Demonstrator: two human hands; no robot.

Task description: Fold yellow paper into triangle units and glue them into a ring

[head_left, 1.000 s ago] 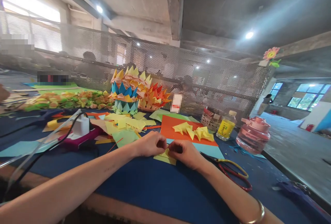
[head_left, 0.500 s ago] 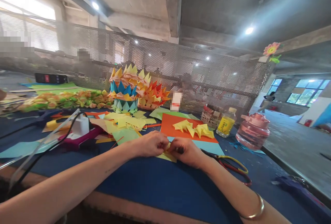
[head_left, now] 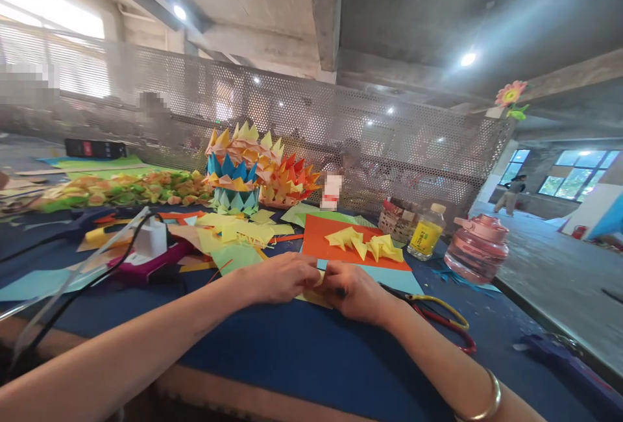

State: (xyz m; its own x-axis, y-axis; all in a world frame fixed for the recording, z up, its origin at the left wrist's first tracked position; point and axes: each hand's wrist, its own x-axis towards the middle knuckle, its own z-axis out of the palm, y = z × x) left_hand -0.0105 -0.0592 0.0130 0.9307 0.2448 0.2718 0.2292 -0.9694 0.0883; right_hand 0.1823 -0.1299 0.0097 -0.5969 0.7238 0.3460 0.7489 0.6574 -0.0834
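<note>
Between my two hands is a small piece of yellow paper (head_left: 314,297), mostly covered by my fingers. My left hand (head_left: 287,278) is closed, its fingertips pinching the paper from the left. On the other side my right hand (head_left: 351,289) is closed on the same paper, thumb and fingers curled. Just beyond them, folded yellow paper pieces (head_left: 363,243) lie on an orange sheet (head_left: 311,235), with a light blue sheet (head_left: 389,274) partly under it. Scissors (head_left: 445,318) with yellow and red handles rest beside my right forearm.
Folded-paper crowns (head_left: 236,178) stand at the back, beside a heap of folded pieces (head_left: 126,189). A magenta power strip (head_left: 146,266) with cables lies left. A yellow-labelled bottle (head_left: 427,234), a pink jug (head_left: 477,250) and a basket (head_left: 396,219) stand right. A purple tool (head_left: 569,357) lies near the right edge.
My left hand has flattened a little, its fingers reaching closer to my right hand over the yellow paper. In the background at right, a walking person has shifted slightly.
</note>
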